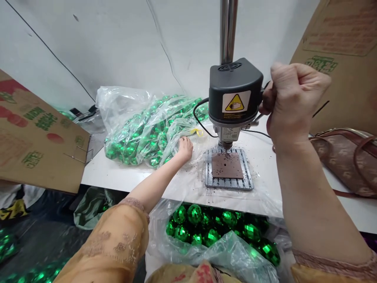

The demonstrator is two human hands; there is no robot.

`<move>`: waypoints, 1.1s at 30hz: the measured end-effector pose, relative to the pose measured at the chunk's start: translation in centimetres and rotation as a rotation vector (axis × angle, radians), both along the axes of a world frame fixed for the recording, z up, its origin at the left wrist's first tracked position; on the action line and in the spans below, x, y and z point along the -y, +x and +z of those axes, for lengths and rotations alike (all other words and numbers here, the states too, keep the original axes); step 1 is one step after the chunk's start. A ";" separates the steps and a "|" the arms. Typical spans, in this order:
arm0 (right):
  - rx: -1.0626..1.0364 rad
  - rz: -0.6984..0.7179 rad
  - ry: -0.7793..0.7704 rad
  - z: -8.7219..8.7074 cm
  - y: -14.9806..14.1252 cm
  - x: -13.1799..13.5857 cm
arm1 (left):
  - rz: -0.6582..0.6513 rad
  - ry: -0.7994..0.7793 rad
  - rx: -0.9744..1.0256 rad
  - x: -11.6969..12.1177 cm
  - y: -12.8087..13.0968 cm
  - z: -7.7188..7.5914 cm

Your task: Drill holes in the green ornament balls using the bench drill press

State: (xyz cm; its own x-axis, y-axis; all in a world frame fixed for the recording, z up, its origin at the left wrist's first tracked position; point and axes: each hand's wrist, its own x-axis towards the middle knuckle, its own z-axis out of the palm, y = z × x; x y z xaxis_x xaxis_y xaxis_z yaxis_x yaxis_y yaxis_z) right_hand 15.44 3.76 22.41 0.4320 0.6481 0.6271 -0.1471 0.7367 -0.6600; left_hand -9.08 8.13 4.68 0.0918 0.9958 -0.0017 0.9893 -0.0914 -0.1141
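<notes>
My right hand [297, 98] is closed around the dark feed-handle knob [268, 98] of a small black drill press [235, 86]. Under its chuck [227, 144] lies a square brown board [220, 169] with a hole, strewn with dark shavings, on a slotted metal base plate [250, 182]. Over to the left, my left hand [185, 149] rests by the mouth of a clear plastic bag [123, 102] full of shiny green faceted baubles [132, 143]. Its fingers are curled, and the fingertips and anything in them are hidden. A yellow tie [198, 131] lies just beyond it.
Below the white table's front edge [165, 192], an open plastic bag [235, 255] holds more green baubles [212, 237]. Cardboard boxes [38, 129] stand on both sides. A brown handbag [350, 161] sits at the right, and a black cable [198, 114] loops beside the drill.
</notes>
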 end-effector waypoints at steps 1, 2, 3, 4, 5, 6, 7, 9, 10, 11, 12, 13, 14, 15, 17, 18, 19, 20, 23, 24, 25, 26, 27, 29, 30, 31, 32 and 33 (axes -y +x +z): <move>-0.004 0.000 0.004 0.0 0.0 0.0 | 0.000 -0.011 -0.004 -0.3 0.0 0.0; -0.007 0.002 0.007 0.0 0.1 -0.1 | -0.005 -0.018 -0.003 -0.5 -0.1 0.2; -0.009 0.004 0.008 -0.1 0.1 -0.1 | -0.016 -0.020 0.003 -0.7 -0.2 0.5; -0.005 0.003 0.008 -0.1 0.1 -0.1 | -0.031 -0.016 0.016 -0.8 -0.3 0.9; 0.004 -0.001 0.010 -0.1 0.1 -0.1 | -0.048 -0.005 0.030 -0.7 -0.3 1.3; 0.017 -0.007 0.011 -0.1 0.2 -0.1 | -0.066 0.011 0.034 -0.6 -0.3 1.8; 0.028 -0.010 0.009 -0.1 0.2 -0.1 | -0.090 0.039 0.061 -0.2 -0.2 2.3; 0.034 -0.014 0.003 0.0 0.2 0.0 | -0.137 0.081 0.288 1.0 0.2 2.9; 0.032 -0.016 0.000 0.0 0.1 0.0 | -0.148 0.059 0.499 1.8 0.6 2.9; 0.032 -0.010 -0.004 0.0 0.1 0.0 | -0.141 0.002 0.759 2.7 1.1 2.8; 0.027 -0.009 -0.001 0.0 0.0 0.0 | -0.116 -0.083 1.038 3.6 1.6 2.6; 0.020 -0.012 0.010 0.0 0.0 -0.1 | -0.074 -0.184 1.297 4.4 2.2 2.4; 0.012 -0.017 0.022 0.0 -0.1 -0.1 | -0.026 -0.283 1.501 5.2 2.7 2.0; 0.007 -0.019 0.034 0.0 -0.1 -0.1 | 0.019 -0.356 1.660 5.9 3.3 1.7; -0.004 -0.021 0.049 0.0 -0.2 -0.2 | 0.082 -0.422 1.866 6.9 4.2 1.3; -0.002 -0.015 0.046 0.0 -0.2 -0.2 | 0.102 -0.434 1.923 7.2 4.5 1.1; 0.003 -0.004 0.040 0.0 -0.2 -0.2 | 0.118 -0.436 1.962 7.3 4.8 1.0; 0.002 0.002 0.044 0.0 -0.2 -0.2 | 0.131 -0.429 1.994 7.4 5.0 1.0; -0.007 0.010 0.067 0.0 -0.1 -0.2 | 0.166 -0.401 2.061 7.4 5.5 0.7; -0.013 0.008 0.079 0.0 -0.1 -0.2 | 0.174 -0.399 2.060 7.4 5.7 0.5; -0.011 0.010 0.083 0.0 -0.1 -0.2 | 0.179 -0.394 2.045 7.5 5.8 0.4; -0.008 0.012 0.083 0.0 -0.1 -0.3 | 0.181 -0.388 2.021 7.5 5.9 0.3; -0.010 0.010 0.083 0.0 -0.1 -0.3 | 0.181 -0.381 1.997 7.5 6.0 0.2; -0.005 0.005 0.079 0.0 -0.1 -0.3 | 0.184 -0.374 1.978 7.6 6.1 0.2; 0.001 -0.001 0.079 0.0 -0.1 -0.4 | 0.182 -0.384 1.986 7.7 6.1 0.3; 0.003 -0.009 0.080 0.0 -0.1 -0.5 | 0.175 -0.407 1.997 7.7 6.0 0.4; 0.006 -0.013 0.082 0.0 -0.1 -0.5 | 0.159 -0.430 2.003 7.8 6.0 0.5; 0.012 -0.013 0.078 0.0 0.0 -0.6 | 0.136 -0.440 1.991 7.9 5.9 0.5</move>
State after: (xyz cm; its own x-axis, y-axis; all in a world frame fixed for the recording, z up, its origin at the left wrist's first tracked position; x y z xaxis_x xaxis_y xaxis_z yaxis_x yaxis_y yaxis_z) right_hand 15.41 4.32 22.37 0.4326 0.5911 0.6808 -0.1295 0.7880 -0.6020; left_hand -3.22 0.18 5.22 0.2112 0.9554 -0.2064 -0.3050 0.2650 0.9147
